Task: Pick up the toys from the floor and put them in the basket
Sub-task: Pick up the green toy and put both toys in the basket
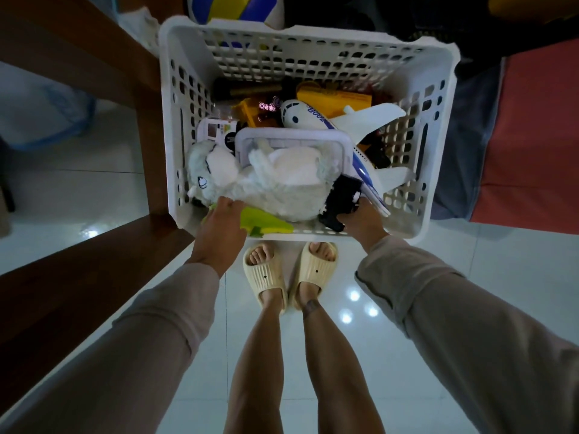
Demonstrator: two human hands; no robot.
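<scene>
Both hands reach over the near rim of the white basket (438, 126), which stands on the tiled floor just past the person's feet. From the head camera, the left hand (219, 227) presses on the white plush toy (275, 186), fingers curled at its lower edge; whether they pinch the fur I cannot tell. The right hand (363, 220) closes around a black toy (341, 198). To settle them well, I judge each should be pushed down, away from the palms, then let go. Beyond the left fingers lies a green toy (266, 225); beyond the right sits a white toy plane (316, 115). The plush is pale, shaggy and soft.
</scene>
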